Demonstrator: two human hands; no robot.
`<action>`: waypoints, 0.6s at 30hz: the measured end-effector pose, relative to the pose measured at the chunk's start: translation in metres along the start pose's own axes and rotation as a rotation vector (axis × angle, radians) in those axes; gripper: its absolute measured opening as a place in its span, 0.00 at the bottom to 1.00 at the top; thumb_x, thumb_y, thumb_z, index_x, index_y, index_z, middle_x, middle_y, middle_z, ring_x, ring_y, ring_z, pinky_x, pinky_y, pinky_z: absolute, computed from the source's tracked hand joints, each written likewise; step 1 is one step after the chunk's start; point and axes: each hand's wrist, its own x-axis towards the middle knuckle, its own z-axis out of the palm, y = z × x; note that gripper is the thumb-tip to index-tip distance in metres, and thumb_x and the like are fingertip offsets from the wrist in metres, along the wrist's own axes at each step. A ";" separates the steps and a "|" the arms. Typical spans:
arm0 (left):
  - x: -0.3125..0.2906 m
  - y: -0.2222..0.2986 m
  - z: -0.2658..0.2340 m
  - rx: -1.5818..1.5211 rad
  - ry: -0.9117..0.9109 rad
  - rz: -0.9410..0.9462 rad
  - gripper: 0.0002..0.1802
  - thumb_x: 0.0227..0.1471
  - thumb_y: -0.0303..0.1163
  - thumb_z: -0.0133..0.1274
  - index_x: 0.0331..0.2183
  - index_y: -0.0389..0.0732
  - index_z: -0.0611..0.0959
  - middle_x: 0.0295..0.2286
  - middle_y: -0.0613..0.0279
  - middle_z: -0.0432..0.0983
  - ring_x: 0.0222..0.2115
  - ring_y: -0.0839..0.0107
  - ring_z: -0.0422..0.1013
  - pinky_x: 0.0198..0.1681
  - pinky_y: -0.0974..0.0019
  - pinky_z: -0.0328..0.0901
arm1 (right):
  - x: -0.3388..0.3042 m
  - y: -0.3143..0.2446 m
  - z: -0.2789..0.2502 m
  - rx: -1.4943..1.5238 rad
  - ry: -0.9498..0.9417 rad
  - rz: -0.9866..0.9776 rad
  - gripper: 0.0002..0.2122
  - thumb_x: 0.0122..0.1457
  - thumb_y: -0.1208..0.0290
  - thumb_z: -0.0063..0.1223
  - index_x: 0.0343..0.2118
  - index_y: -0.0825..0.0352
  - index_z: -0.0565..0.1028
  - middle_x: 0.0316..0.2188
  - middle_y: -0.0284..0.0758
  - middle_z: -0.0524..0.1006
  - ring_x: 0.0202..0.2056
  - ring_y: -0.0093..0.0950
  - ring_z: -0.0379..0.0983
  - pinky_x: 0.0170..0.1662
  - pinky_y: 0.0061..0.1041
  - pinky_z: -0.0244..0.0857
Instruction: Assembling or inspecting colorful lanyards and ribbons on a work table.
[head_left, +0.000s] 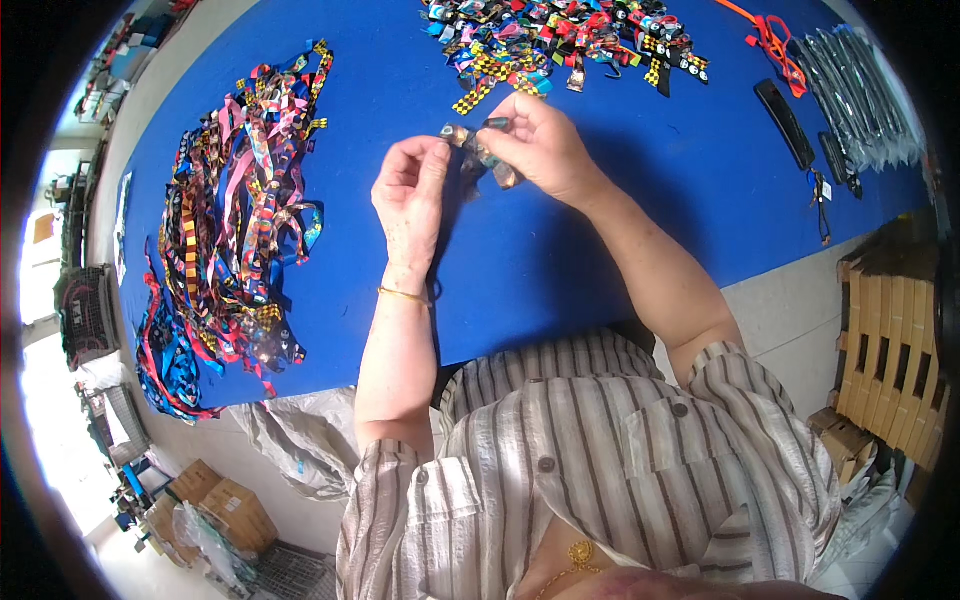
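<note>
A short strip of printed ribbon (505, 176), brownish grey and dark, is held above the blue table (510, 255). My left hand (411, 190) pinches one end of it between thumb and fingers. On the other side, my right hand (545, 145) grips the strip with its thumb and forefinger closed, and folded parts hang down between the hands. Just beyond my hands lies a heap of short colourful ribbon pieces (575, 45). Long printed ribbons (240, 190), in many colours, lie in a loose pile to the left.
Stacked plastic-wrapped grey packets (860, 95) sit at the far right, beside an orange-red cord (780, 55), a black elongated case (784, 122) and a small dark strap (823, 195). Cardboard boxes (235, 512) stand on the floor at lower left, brown cartons (890, 345) at right.
</note>
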 end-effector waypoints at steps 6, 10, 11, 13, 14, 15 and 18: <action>-0.002 0.004 0.001 0.095 -0.129 -0.082 0.13 0.58 0.33 0.56 0.41 0.34 0.80 0.31 0.68 0.77 0.29 0.82 0.69 0.35 0.77 0.64 | 0.000 0.008 0.005 0.021 -0.068 -0.039 0.07 0.63 0.72 0.53 0.37 0.70 0.72 0.27 0.32 0.76 0.26 0.17 0.72 0.29 0.19 0.68; -0.001 0.005 -0.003 -0.007 -0.160 -0.134 0.14 0.59 0.34 0.54 0.41 0.33 0.79 0.31 0.65 0.78 0.30 0.80 0.71 0.37 0.75 0.66 | 0.000 0.005 0.004 -0.072 -0.088 -0.064 0.10 0.65 0.67 0.51 0.41 0.70 0.73 0.29 0.30 0.76 0.28 0.17 0.72 0.32 0.19 0.67; 0.000 0.003 -0.004 -0.003 -0.159 -0.127 0.13 0.59 0.34 0.54 0.40 0.33 0.78 0.31 0.64 0.79 0.29 0.79 0.71 0.37 0.75 0.66 | 0.000 0.003 0.004 -0.112 -0.098 -0.068 0.11 0.65 0.66 0.50 0.42 0.70 0.74 0.30 0.30 0.77 0.29 0.17 0.72 0.33 0.18 0.67; 0.006 -0.003 -0.014 -0.086 -0.211 -0.153 0.12 0.60 0.33 0.52 0.39 0.33 0.78 0.32 0.61 0.79 0.29 0.78 0.72 0.37 0.74 0.67 | -0.001 -0.006 0.004 -0.090 -0.103 -0.060 0.11 0.65 0.66 0.51 0.42 0.70 0.74 0.31 0.29 0.77 0.29 0.16 0.72 0.33 0.17 0.66; 0.008 -0.005 -0.017 -0.170 -0.263 -0.178 0.10 0.60 0.32 0.51 0.38 0.34 0.78 0.32 0.59 0.80 0.28 0.76 0.73 0.37 0.73 0.68 | -0.001 -0.010 0.004 -0.068 -0.108 -0.052 0.11 0.65 0.66 0.51 0.42 0.69 0.74 0.31 0.29 0.77 0.30 0.16 0.72 0.34 0.17 0.66; 0.008 -0.008 -0.019 -0.168 -0.260 -0.179 0.10 0.60 0.32 0.51 0.38 0.34 0.78 0.32 0.59 0.80 0.28 0.76 0.73 0.37 0.73 0.68 | -0.002 -0.012 0.002 -0.066 -0.110 -0.051 0.11 0.65 0.66 0.51 0.42 0.69 0.74 0.31 0.29 0.77 0.30 0.16 0.72 0.34 0.17 0.66; 0.008 -0.008 -0.015 -0.250 -0.282 -0.221 0.08 0.60 0.30 0.50 0.36 0.34 0.78 0.32 0.55 0.81 0.27 0.75 0.74 0.35 0.71 0.69 | 0.000 -0.010 -0.006 -0.156 0.149 -0.167 0.10 0.63 0.67 0.53 0.39 0.69 0.76 0.32 0.29 0.78 0.31 0.16 0.72 0.35 0.16 0.67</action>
